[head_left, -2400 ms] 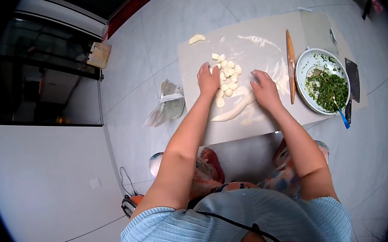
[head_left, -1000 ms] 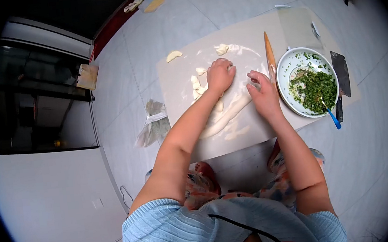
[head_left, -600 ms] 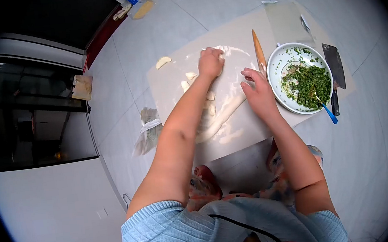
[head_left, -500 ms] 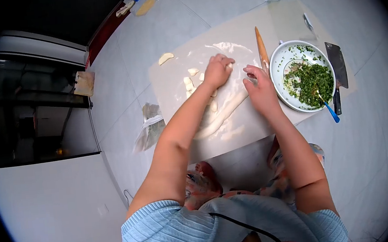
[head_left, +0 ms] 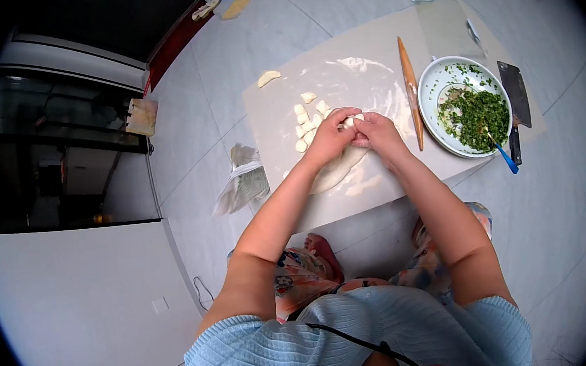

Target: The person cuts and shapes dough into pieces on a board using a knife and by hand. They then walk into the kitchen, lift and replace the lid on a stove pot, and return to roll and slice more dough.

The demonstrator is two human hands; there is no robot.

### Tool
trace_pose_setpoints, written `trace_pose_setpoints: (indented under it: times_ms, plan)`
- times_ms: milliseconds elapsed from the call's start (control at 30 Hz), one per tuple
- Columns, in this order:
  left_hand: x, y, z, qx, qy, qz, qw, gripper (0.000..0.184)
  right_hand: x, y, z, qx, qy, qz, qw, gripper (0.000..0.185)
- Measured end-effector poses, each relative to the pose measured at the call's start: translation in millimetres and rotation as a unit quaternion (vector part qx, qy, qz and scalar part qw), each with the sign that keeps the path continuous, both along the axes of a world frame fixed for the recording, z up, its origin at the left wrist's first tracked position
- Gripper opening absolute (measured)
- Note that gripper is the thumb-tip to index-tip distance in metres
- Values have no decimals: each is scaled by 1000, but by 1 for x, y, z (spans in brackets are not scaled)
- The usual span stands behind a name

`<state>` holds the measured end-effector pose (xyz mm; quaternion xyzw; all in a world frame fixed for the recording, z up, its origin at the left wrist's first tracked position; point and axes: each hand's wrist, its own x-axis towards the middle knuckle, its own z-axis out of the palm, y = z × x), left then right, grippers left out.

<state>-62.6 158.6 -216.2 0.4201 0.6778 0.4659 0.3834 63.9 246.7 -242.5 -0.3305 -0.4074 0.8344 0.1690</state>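
Both hands meet over the middle of the floured board. My left hand curls its fingers around one side of a small dough piece. From the other side my right hand pinches the same piece, its fingertips touching it. Several cut dough pieces lie just left of my left hand. Under and in front of the hands runs a dough rope, partly hidden by them. A folded, dumpling-like piece rests at the board's far left corner.
Right of the hands lies a wooden rolling pin, then a white bowl of chopped green filling with a blue-handled spoon. A cleaver lies beyond the bowl. A plastic bag sits off the board's left edge.
My right hand has moved left and come together with my left hand on a dough piece. The left hand has drawn slightly nearer to me, and the view has shifted a little.
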Motion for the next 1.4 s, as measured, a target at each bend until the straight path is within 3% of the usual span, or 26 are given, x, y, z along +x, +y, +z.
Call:
trace_pose_setpoints:
  times_ms: [33,233,300,367,400,433,500,633,733,800,833,867,933,967,1033,1200,1267,1400]
  plan:
    - [3,-3,2,20,97,-23,995,39,-2,1,-3,0,1,2,1000,27]
    - [-12,-14,-4,-28,144,60,987,33,-11,3,0,1,-31,-40,999,30]
    - [-25,-17,-3,-51,143,72,986,31,-14,5,3,16,-40,-52,998,40]
    - [-40,-16,-1,-118,97,100,983,25,-16,8,-3,20,-36,-58,997,39]
    - [-46,-14,-1,-110,-34,114,987,24,-17,9,-6,23,-31,-66,997,38]
    - [-47,-14,-4,-110,-35,115,987,24,-18,10,-9,23,-32,-65,997,38]
    - [-44,-14,0,-60,-314,131,938,24,-19,8,-11,28,-80,-10,996,33]
    - [-44,-5,-11,-64,-350,63,933,28,-16,4,-10,-47,-39,-17,998,33]
    - [-52,1,7,-125,-35,150,980,26,-13,8,-14,-4,-17,-38,999,31]
    - [-82,-10,-21,-55,89,184,977,27,-11,14,-18,47,-59,-75,994,28]
    - [-98,-13,-42,-15,162,184,969,29,-9,15,-17,47,-59,-74,994,28]
    - [-112,-12,-66,-15,163,184,969,29,-7,16,-13,39,-70,-83,993,27]
    - [-132,-11,-102,-73,298,166,937,42,-4,17,-8,31,-80,-89,992,26]
    - [-125,-7,-99,-74,299,167,937,42,-4,18,-6,30,-77,-97,992,26]
    - [-96,11,-92,-106,414,144,892,53,-3,19,-3,29,-75,-104,991,26]
    - [-16,15,-59,-99,473,27,875,51,-1,25,-3,18,-43,-114,992,27]
    - [5,-3,-49,-57,475,-78,875,43,2,26,3,21,-40,-116,992,28]
    - [-12,-63,-43,-70,484,-35,872,46,12,29,18,30,-38,-106,993,31]
